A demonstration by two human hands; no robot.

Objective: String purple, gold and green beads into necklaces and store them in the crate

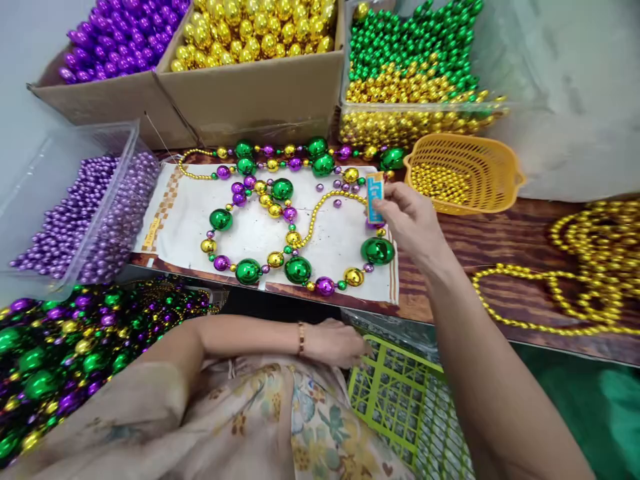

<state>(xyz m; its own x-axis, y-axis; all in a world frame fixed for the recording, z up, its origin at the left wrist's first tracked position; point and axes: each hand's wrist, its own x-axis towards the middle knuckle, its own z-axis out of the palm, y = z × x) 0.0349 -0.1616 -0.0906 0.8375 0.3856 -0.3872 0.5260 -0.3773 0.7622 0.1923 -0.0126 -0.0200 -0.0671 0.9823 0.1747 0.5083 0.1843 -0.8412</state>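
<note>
box [373, 189] | small, blue face, orange edges | in right hand [414, 220]

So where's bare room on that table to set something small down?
Woodgrain tabletop lies bare between the right forearm, yellow basket and gold bead strands; so does white cloth inside the left bead loop. Large beads crowd the cloth's far edge, beside the cardboard boxes.

Brown table [490, 240] under white cloth [340, 235]
</note>
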